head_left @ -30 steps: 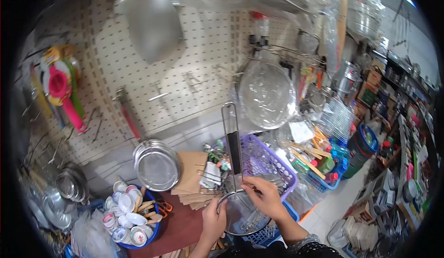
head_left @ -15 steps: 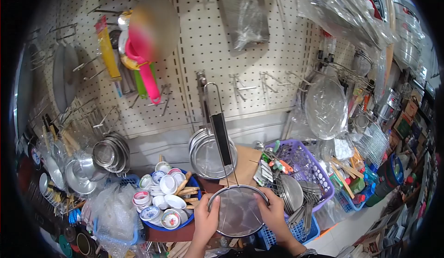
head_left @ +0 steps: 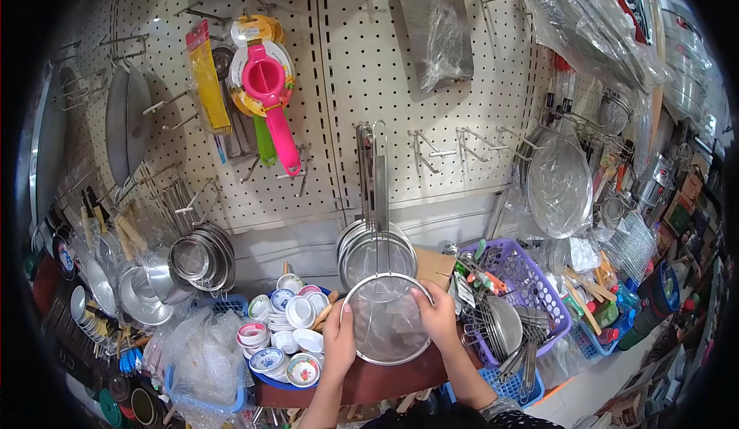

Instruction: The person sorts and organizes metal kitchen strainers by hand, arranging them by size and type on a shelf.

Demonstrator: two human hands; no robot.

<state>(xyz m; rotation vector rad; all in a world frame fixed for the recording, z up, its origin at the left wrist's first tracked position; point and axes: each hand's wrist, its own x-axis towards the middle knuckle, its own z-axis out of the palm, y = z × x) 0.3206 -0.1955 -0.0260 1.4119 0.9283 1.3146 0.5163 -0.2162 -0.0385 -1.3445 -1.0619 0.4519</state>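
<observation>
A round wire-mesh strainer (head_left: 377, 330) with a metal rim is held upright in front of me, its long handle pointing up toward the pegboard. My left hand (head_left: 339, 342) grips the rim on the left side, thumb on the near face. On the opposite side my right hand (head_left: 436, 317) closes round the rim the same way. Right behind it, several similar strainers (head_left: 349, 256) hang in a stack from a hook, partly hidden by the held one. The fingers behind the rim are mostly out of sight.
A blue basin of small bowls (head_left: 300, 313) stands left of my hands. To the right is a purple basket (head_left: 556, 298) with metal utensils. A pink press (head_left: 265, 81) hangs on the pegboard (head_left: 339, 60); smaller strainers (head_left: 202, 260) hang at left.
Both hands have raised the strainer slightly, and its handle now stands straighter, in line with the hanging stack. The view has shifted a little to the left.
</observation>
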